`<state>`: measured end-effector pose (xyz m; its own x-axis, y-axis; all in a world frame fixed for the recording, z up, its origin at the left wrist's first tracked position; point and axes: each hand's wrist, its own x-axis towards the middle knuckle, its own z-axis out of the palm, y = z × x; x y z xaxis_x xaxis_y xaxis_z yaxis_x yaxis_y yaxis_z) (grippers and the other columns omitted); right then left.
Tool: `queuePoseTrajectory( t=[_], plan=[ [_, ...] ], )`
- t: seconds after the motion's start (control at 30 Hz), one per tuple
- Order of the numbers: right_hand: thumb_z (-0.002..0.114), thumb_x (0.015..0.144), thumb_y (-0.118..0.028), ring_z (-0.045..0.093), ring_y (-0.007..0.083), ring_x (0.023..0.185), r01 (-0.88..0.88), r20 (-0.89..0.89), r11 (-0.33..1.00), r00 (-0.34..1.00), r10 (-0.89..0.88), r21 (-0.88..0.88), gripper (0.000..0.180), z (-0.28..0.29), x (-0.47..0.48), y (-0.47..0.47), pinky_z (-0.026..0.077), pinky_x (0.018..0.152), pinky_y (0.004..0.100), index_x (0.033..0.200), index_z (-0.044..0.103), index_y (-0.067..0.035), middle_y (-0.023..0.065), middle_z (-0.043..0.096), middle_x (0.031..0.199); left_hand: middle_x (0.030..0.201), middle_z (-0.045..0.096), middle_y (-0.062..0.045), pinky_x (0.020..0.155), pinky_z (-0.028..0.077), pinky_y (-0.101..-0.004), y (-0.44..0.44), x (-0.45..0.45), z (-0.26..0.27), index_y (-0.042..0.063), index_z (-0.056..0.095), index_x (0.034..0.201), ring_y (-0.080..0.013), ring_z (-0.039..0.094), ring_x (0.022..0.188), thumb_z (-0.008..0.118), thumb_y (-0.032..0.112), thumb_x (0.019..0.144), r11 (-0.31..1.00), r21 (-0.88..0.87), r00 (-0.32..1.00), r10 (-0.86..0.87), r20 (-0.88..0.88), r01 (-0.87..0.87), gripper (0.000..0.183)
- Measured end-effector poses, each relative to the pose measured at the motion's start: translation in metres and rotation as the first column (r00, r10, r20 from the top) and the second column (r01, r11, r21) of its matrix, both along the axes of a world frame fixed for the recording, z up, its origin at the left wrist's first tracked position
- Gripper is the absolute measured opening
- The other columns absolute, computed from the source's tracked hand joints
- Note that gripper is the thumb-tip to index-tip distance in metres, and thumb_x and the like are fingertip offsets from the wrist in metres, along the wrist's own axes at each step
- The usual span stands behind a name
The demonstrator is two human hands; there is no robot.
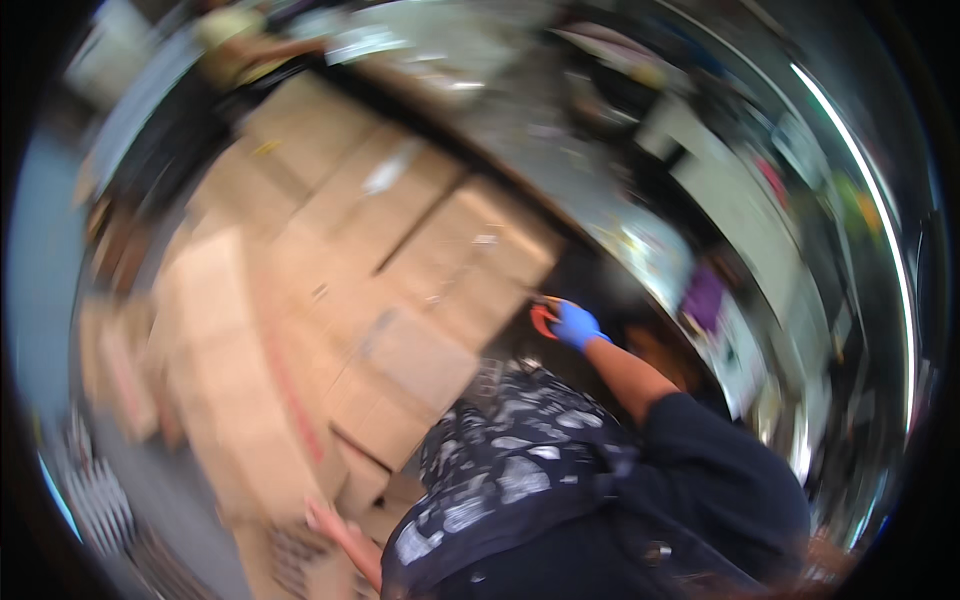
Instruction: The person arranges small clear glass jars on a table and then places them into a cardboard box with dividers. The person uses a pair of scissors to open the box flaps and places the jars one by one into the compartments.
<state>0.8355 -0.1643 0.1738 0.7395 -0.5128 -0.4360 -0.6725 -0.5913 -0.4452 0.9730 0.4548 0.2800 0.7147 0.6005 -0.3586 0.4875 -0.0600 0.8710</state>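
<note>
My left hand (327, 519) is bare and at the near end of a long cardboard box (232, 367) with a red stripe along its side. Blur hides whether its fingers grip the box or only touch it. My right hand (576, 325) wears a blue glove and holds a tool with orange-red handles (543, 318), which looks like scissors. Its working end cannot be made out. Left of that hand, closed cardboard boxes (420, 277) lie side by side in a broad layer. A paler patch (420, 352) marks the box nearest my body.
A person (232, 45) in a yellow top stands beyond the boxes at upper left. To the right is a cluttered work surface (652, 255) with a purple item (703, 300). More cardboard (124, 367) stands on the far left. A dark gap (592, 277) runs along the boxes' right edge.
</note>
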Motion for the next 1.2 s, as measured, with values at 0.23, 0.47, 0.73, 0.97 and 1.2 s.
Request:
queuePoseTrajectory(
  t=[0.23,0.47,0.73,0.97,1.2],
  plan=[
    [0.07,0.081,-0.041,0.067,0.0369,0.082,-0.221,0.233,0.973,0.945,0.23,-0.066,0.049,0.061,0.138,0.0,0.052,0.071,0.0442,0.114,0.055,-0.008,0.0197,0.068,0.086,0.104,0.061,-0.008,0.085,0.046,-0.0319,-0.012,0.052,0.036,-0.003,0.051,0.123,-0.0178,0.057,0.093,0.066,0.022,0.09,0.983,-0.087,0.944,0.182,0.276,-0.164,0.044],
    [0.075,0.08,-0.028,0.066,0.0291,0.068,-0.715,0.615,0.68,0.465,0.636,-0.163,0.048,0.201,0.299,0.187,0.051,0.06,0.0363,0.119,0.055,-0.008,0.0147,0.064,0.074,0.112,0.063,-0.013,0.087,0.047,-0.0312,0.047,0.046,0.009,-0.005,0.057,0.115,-0.0192,0.059,0.101,0.073,0.028,0.084,0.923,-0.132,0.882,0.383,0.274,-0.36,0.048],
    [0.064,0.091,-0.017,0.059,0.0147,0.098,-0.418,0.916,0.885,0.402,-0.02,0.203,0.043,0.221,0.405,0.215,0.046,0.087,0.0283,0.127,0.049,0.003,0.0107,0.061,0.113,0.122,0.052,-0.016,0.099,0.041,-0.0409,-0.091,-0.038,0.109,0.009,0.055,0.13,-0.0306,0.048,0.116,0.078,0.031,0.076,0.596,0.657,0.65,-0.732,0.207,0.462,0.063],
    [0.072,0.085,-0.021,0.056,0.0136,0.078,-0.039,0.722,0.991,0.689,-0.066,0.127,0.034,0.126,0.351,0.164,0.049,0.071,0.03,0.098,0.052,0.003,0.0098,0.062,0.088,0.127,0.057,-0.018,0.109,0.027,-0.0493,-0.1,-0.014,0.037,0.005,0.053,0.129,-0.03,0.052,0.123,0.075,0.044,0.076,0.534,0.458,0.688,-0.662,-0.297,0.711,0.07],
    [0.074,0.076,-0.047,0.065,0.0377,0.074,-0.157,0.561,0.979,0.826,0.059,0.129,0.056,0.178,0.362,0.267,0.051,0.069,0.0431,0.092,0.052,0.001,0.0229,0.065,0.08,0.114,0.056,-0.017,0.091,0.046,-0.0418,-0.069,0.1,0.044,0.004,0.054,0.112,-0.0359,0.055,0.107,0.081,0.027,0.07,0.581,0.593,0.775,-0.62,-0.122,0.558,0.055]
  ],
)
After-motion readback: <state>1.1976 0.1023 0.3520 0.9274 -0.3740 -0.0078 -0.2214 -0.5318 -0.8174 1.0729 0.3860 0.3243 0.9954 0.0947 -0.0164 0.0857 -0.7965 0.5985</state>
